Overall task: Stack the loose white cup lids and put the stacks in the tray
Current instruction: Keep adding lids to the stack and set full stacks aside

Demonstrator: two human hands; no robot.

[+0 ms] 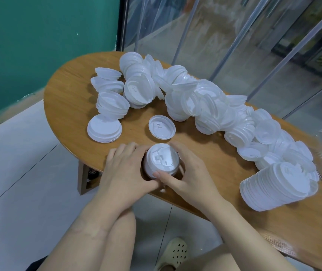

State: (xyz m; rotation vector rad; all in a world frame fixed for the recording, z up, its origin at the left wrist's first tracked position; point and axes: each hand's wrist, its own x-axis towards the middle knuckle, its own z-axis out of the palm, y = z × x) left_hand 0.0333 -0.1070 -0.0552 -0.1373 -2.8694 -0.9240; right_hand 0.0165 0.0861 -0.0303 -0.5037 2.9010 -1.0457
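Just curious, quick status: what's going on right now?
Left hand and right hand grip small lid stack. Single lid just beyond. Loose lid pile waiting.

head camera looks steeply down, close over the table (74,90).

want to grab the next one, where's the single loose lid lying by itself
In the head view, the single lid lies flat mid-table, just beyond the stack held between both hands.

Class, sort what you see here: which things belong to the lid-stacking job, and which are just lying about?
Belongs to the job:
- small lid stack, gripped by left hand and right hand
- single lid
- loose lid heap
- tall leaning stack

Just lying about:
- wooden table
- beige clog
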